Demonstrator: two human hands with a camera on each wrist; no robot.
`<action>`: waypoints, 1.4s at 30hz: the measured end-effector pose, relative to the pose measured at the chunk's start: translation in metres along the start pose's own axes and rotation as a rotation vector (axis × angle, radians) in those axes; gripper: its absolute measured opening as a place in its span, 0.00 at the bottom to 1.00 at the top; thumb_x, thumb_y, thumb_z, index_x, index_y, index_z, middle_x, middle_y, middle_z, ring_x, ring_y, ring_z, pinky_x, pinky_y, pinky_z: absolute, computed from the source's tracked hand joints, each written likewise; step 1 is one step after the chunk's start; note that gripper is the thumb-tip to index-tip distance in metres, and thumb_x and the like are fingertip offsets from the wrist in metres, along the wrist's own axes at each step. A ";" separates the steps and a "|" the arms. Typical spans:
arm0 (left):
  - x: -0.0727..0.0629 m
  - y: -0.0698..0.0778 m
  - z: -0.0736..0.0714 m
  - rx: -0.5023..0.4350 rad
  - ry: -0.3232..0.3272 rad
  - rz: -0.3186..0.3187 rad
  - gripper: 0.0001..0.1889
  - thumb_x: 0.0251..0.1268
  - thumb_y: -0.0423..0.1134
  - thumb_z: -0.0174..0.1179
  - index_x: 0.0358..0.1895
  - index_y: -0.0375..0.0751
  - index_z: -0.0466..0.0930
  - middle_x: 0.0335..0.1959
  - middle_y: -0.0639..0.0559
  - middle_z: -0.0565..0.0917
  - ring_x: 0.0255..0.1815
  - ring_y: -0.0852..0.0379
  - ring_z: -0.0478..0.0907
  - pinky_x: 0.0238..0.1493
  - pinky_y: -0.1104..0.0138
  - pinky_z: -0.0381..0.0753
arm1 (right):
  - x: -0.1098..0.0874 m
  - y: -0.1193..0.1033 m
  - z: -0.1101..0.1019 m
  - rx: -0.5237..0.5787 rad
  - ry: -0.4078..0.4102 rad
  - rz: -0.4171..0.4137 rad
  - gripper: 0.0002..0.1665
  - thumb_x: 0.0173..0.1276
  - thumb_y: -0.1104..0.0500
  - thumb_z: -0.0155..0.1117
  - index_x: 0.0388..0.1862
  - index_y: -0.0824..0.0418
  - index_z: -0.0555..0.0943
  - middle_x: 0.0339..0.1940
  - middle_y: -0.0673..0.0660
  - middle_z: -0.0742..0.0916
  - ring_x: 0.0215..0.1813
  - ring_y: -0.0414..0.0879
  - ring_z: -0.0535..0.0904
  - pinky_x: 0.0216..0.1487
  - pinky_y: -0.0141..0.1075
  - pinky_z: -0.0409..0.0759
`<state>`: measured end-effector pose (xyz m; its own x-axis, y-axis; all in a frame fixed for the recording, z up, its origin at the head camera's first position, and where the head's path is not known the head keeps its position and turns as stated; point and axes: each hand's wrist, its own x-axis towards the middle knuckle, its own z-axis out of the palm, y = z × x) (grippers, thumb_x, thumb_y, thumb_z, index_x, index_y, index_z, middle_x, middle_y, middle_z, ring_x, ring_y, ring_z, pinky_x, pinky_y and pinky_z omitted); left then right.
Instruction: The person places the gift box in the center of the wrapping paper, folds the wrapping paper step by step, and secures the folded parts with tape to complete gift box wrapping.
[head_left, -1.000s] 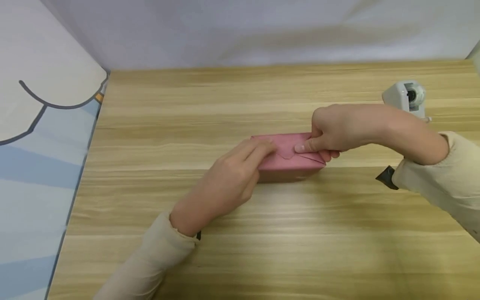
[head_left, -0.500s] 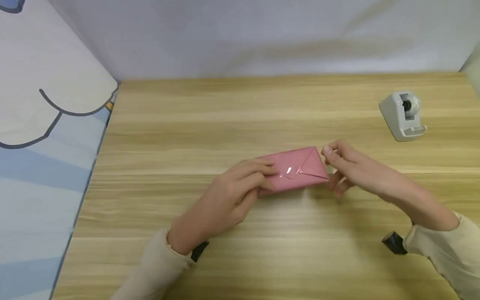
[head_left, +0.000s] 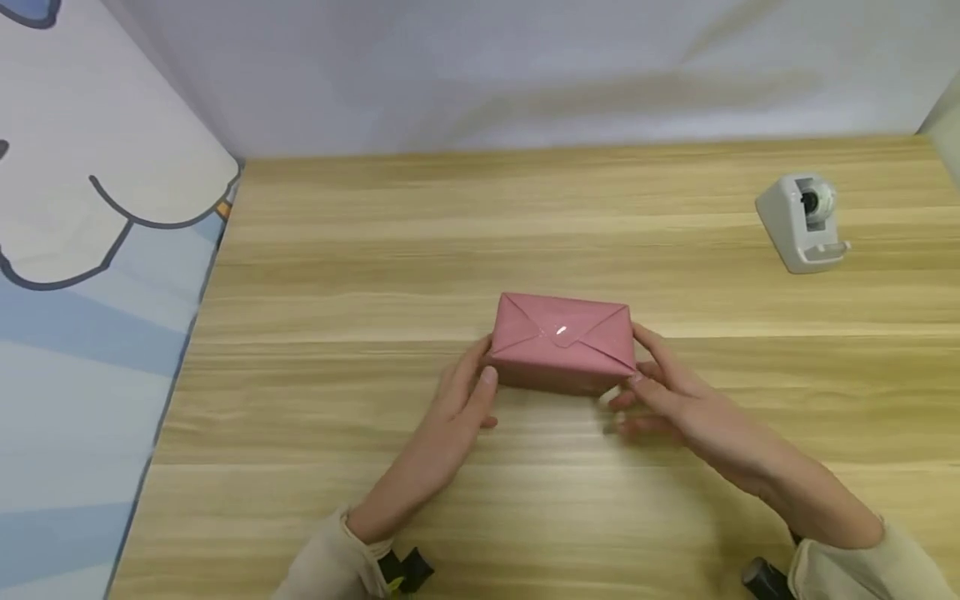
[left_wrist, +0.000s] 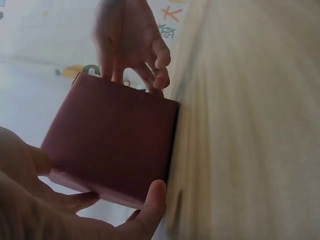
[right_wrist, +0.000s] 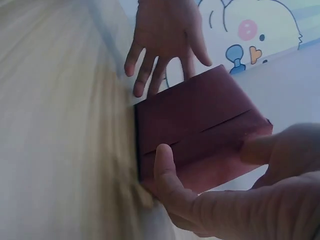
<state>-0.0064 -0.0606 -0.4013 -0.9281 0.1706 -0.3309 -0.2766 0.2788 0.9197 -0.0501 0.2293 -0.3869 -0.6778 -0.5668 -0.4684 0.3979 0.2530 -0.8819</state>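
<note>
A pink paper-wrapped box (head_left: 562,342) lies on the table, its folded flaps meeting at a shiny patch on top. At its left end is my left hand (head_left: 442,442), fingers nearly straight along the side and thumb by the front corner. My right hand (head_left: 697,417) is at the other end, index finger along the side and thumb near the front corner; its lower fingers hang below, blurred. The left wrist view shows the plain long side of the box (left_wrist: 112,140) between both hands. A lengthwise paper seam crosses the box (right_wrist: 195,115) in the right wrist view.
A white tape dispenser (head_left: 795,225) with a clear roll stands at the back right of the wood-grain table (head_left: 360,250). Behind it rises a pale backdrop (head_left: 450,75). A cartoon-printed panel (head_left: 90,350) borders the left edge.
The right hand has let go of the box's right end and come lower. The left hand has slid off the top to the left end. The box has turned slightly.
</note>
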 end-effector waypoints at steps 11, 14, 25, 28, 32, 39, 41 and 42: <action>0.021 0.028 -0.030 -0.171 -0.038 -0.114 0.33 0.88 0.54 0.35 0.71 0.26 0.71 0.71 0.33 0.76 0.70 0.38 0.78 0.69 0.53 0.80 | 0.014 -0.023 -0.002 0.062 -0.058 -0.076 0.32 0.87 0.39 0.37 0.82 0.45 0.48 0.77 0.65 0.69 0.69 0.52 0.81 0.67 0.41 0.82; 0.020 0.029 -0.028 -0.188 0.019 -0.097 0.29 0.87 0.51 0.42 0.71 0.28 0.73 0.72 0.36 0.76 0.73 0.41 0.76 0.70 0.54 0.79 | 0.012 -0.022 0.003 0.007 -0.024 -0.139 0.31 0.87 0.41 0.37 0.83 0.43 0.48 0.78 0.63 0.66 0.71 0.45 0.77 0.67 0.33 0.80; 0.031 0.019 -0.012 -0.097 0.217 0.079 0.19 0.81 0.44 0.57 0.62 0.32 0.80 0.72 0.46 0.76 0.78 0.49 0.70 0.80 0.54 0.67 | 0.016 -0.007 0.009 -0.172 0.089 -0.320 0.33 0.88 0.55 0.40 0.85 0.43 0.47 0.89 0.55 0.52 0.89 0.59 0.44 0.74 0.19 0.62; 0.038 0.015 -0.009 -0.072 0.158 0.118 0.19 0.82 0.38 0.54 0.65 0.28 0.74 0.76 0.43 0.69 0.81 0.45 0.65 0.80 0.53 0.66 | 0.024 -0.001 0.006 -0.148 0.067 -0.320 0.38 0.86 0.62 0.41 0.87 0.45 0.43 0.89 0.57 0.48 0.89 0.62 0.42 0.70 0.14 0.60; 0.045 0.010 -0.005 -0.060 0.114 0.158 0.16 0.79 0.27 0.52 0.62 0.20 0.68 0.76 0.35 0.61 0.81 0.39 0.63 0.78 0.55 0.69 | 0.035 0.006 0.005 -0.152 0.060 -0.317 0.43 0.83 0.69 0.40 0.88 0.48 0.38 0.90 0.57 0.45 0.89 0.62 0.41 0.71 0.13 0.58; 0.051 0.007 -0.001 -0.005 0.143 0.156 0.17 0.79 0.27 0.51 0.64 0.21 0.67 0.75 0.34 0.62 0.79 0.40 0.64 0.77 0.55 0.71 | 0.045 0.007 0.006 -0.191 0.092 -0.309 0.47 0.77 0.74 0.37 0.88 0.50 0.36 0.90 0.55 0.43 0.89 0.55 0.39 0.73 0.14 0.55; 0.054 0.008 -0.001 0.015 0.149 0.161 0.18 0.80 0.29 0.51 0.65 0.21 0.67 0.75 0.34 0.62 0.79 0.41 0.63 0.78 0.54 0.70 | 0.046 0.004 0.006 -0.197 0.111 -0.301 0.48 0.77 0.74 0.36 0.88 0.50 0.36 0.90 0.54 0.43 0.90 0.54 0.40 0.78 0.18 0.54; 0.055 0.008 0.000 0.012 0.150 0.165 0.19 0.80 0.29 0.51 0.65 0.21 0.66 0.75 0.34 0.62 0.80 0.40 0.62 0.79 0.53 0.68 | 0.046 0.003 0.006 -0.198 0.122 -0.297 0.47 0.77 0.74 0.37 0.88 0.50 0.37 0.90 0.53 0.44 0.89 0.54 0.41 0.79 0.21 0.54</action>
<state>-0.0598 -0.0494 -0.4119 -0.9874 0.0727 -0.1404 -0.1160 0.2702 0.9558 -0.0762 0.1988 -0.4104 -0.8192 -0.5433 -0.1834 0.0539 0.2454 -0.9679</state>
